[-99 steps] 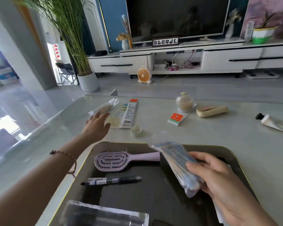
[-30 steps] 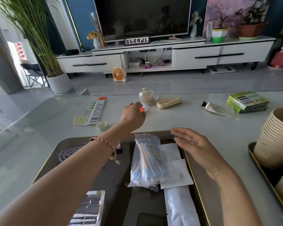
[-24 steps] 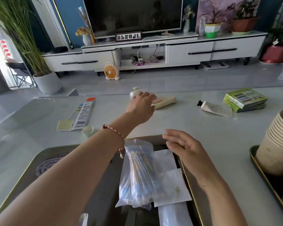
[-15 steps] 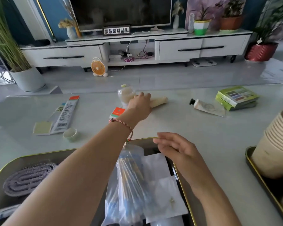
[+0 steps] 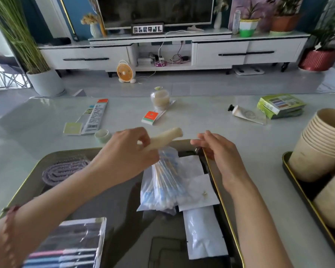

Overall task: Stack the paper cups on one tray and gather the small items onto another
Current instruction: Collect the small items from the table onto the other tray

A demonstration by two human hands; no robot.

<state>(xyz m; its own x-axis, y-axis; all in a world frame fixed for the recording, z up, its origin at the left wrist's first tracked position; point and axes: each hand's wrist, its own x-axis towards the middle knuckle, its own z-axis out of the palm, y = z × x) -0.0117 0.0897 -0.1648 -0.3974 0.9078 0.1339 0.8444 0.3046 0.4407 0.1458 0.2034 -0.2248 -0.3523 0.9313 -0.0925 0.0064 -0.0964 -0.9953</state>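
Cream stick: off the table and in the air over the far rim of the near tray. It is tilted, far end up, and blurred, so I cannot tell what kind of item it is. Left hand grips its near end, fingers curled round it. Half a second ago this hand was stretched out to the stick, which lay beside the round jar. Pick-up is done; what remains is the set-down.

Right hand: at the tray's far right corner, near the stick's free end but apart from it. Fingers loosely curled, nothing visibly held. Earlier they lay flatter at the same rim. Possibly readying to take the stick; unconfirmed.

In the near tray: swab bag directly under the stick, white packets, purple hairbrush, pen pack.

Right-hand tray: paper cups nested in a stack, and more cups at the frame's edge.

Left on the table: jar, orange box, printed strip, yellow square, small lid, tube, green boxes.

Judgement: cups look settled and gathering is partly done. Bare tray floor shows left of the swab bag, which seems a sensible landing spot.
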